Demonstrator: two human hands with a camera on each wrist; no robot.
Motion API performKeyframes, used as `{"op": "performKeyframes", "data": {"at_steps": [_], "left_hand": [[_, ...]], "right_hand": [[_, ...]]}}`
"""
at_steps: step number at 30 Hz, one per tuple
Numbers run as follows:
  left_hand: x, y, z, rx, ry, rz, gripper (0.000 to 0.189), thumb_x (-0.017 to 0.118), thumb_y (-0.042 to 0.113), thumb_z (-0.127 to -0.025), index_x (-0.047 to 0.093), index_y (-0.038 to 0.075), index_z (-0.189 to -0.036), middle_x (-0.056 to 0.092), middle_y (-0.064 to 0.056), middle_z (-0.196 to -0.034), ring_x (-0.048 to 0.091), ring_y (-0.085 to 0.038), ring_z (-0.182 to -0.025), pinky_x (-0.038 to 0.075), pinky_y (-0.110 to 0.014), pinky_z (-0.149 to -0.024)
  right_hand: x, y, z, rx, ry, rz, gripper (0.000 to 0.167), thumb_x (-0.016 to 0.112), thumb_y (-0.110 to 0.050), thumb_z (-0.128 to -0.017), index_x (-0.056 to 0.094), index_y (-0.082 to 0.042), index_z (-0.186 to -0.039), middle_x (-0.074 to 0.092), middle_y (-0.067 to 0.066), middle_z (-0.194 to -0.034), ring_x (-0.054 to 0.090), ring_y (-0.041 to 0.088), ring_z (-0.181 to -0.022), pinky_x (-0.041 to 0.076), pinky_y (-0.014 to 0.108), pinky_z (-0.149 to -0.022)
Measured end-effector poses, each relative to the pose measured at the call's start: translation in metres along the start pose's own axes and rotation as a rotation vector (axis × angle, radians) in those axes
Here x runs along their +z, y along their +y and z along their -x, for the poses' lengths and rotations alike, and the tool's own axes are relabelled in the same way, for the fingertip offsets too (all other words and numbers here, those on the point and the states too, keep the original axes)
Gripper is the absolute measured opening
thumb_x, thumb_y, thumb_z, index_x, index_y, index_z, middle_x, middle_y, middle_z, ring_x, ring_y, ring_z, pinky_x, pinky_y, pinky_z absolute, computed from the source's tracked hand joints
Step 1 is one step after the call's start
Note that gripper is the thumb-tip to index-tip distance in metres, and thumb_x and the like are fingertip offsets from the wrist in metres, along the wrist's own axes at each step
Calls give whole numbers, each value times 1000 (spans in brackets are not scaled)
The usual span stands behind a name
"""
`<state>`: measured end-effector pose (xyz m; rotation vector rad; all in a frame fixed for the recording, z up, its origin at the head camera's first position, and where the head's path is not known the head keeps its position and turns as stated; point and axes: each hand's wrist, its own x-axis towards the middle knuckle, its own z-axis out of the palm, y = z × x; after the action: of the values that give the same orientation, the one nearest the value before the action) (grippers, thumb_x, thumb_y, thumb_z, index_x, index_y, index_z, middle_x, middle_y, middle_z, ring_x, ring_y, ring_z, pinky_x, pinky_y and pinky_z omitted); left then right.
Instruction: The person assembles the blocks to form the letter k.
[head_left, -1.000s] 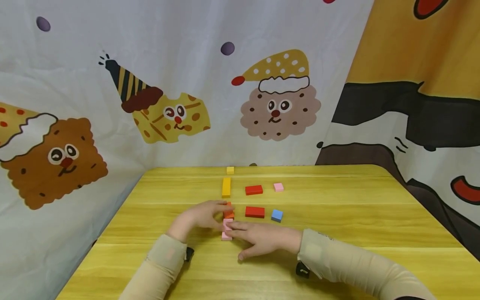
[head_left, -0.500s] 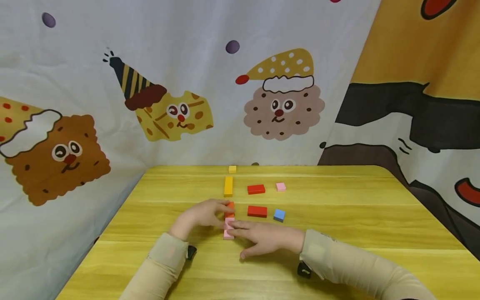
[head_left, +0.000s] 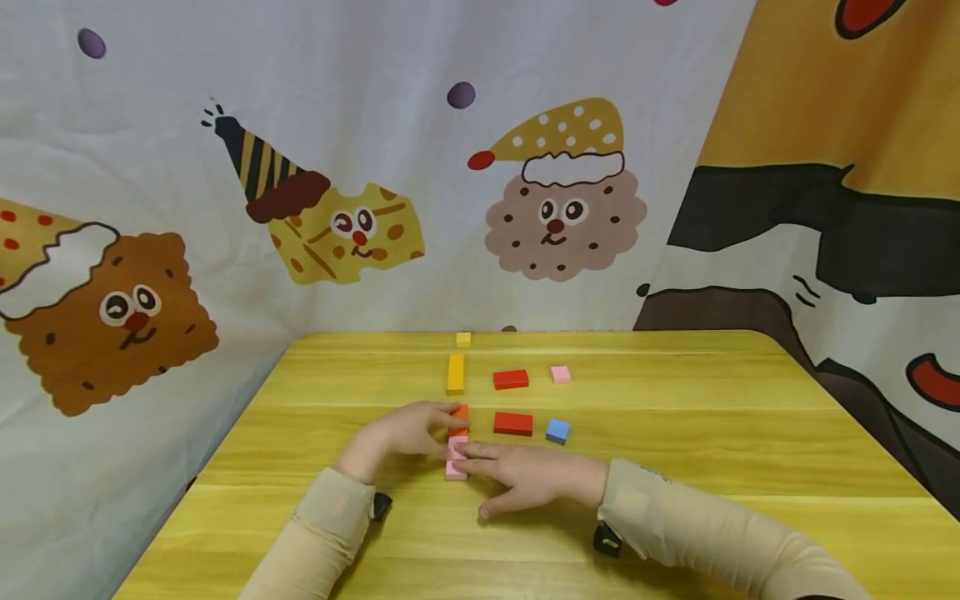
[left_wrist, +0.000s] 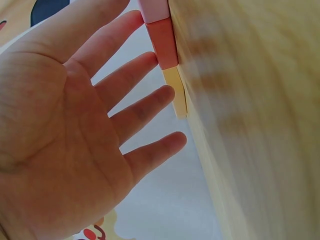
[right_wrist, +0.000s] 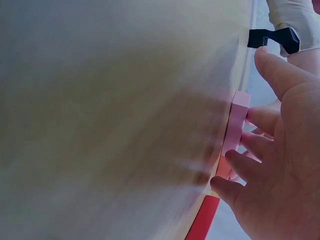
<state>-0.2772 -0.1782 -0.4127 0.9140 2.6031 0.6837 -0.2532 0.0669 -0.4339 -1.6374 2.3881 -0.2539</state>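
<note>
A long pink block [head_left: 456, 468] lies end to end with an orange block [head_left: 460, 419] on the table. My left hand [head_left: 408, 429] reaches in from the left, fingertips at the orange block and thumb beside the pink one. Its fingers look straight and spread in the left wrist view, with the tips along the orange block [left_wrist: 162, 42]. From the right, my right hand [head_left: 517, 479] lays extended fingertips on the pink block, covering part of it. The right wrist view shows those fingertips against the side of the pink block [right_wrist: 236, 122], the thumb held apart.
Beyond the orange block, in the same line, lie a long yellow block [head_left: 456, 374] and a small yellow block [head_left: 463, 340]. To the right are two red blocks, a nearer red block [head_left: 513, 424] and a farther red block [head_left: 511, 380], plus a blue block [head_left: 557, 431] and a small pink block [head_left: 560, 374].
</note>
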Motion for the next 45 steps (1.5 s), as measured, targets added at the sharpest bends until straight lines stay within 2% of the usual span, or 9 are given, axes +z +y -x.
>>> {"op": "performKeyframes", "data": {"at_steps": [7,16,31,45], "left_hand": [[-1,0,1,18,-6,-20,53,73,22,-88,58,8,-136,35,-18,-151,28,-43,-139,23,-60,-110],[-1,0,0,-6,-5,-30,54,73,27,-88,58,11,-137,35,-16,-152,22,-46,-139,20,-63,-109],[-1,0,0,-7,-8,-39,55,73,28,-88,57,11,-137,35,-16,-152,21,-47,-140,20,-65,-108],[-1,0,1,6,-5,-56,55,73,27,-87,57,11,-137,36,-16,-151,23,-47,-139,20,-64,-108]], "right_hand": [[-1,0,0,5,-8,-1,78,50,-57,-94,24,-17,-156,11,5,-162,21,19,-144,28,34,-112],[-1,-1,0,0,-6,0,77,50,-56,-94,24,-17,-156,10,5,-162,21,19,-144,28,34,-112],[-1,-3,1,10,-8,17,78,50,-57,-94,24,-18,-156,11,5,-162,24,19,-143,30,34,-111],[-2,-4,1,10,-5,21,79,52,-56,-93,26,-15,-155,12,7,-161,23,21,-143,26,34,-113]]}}
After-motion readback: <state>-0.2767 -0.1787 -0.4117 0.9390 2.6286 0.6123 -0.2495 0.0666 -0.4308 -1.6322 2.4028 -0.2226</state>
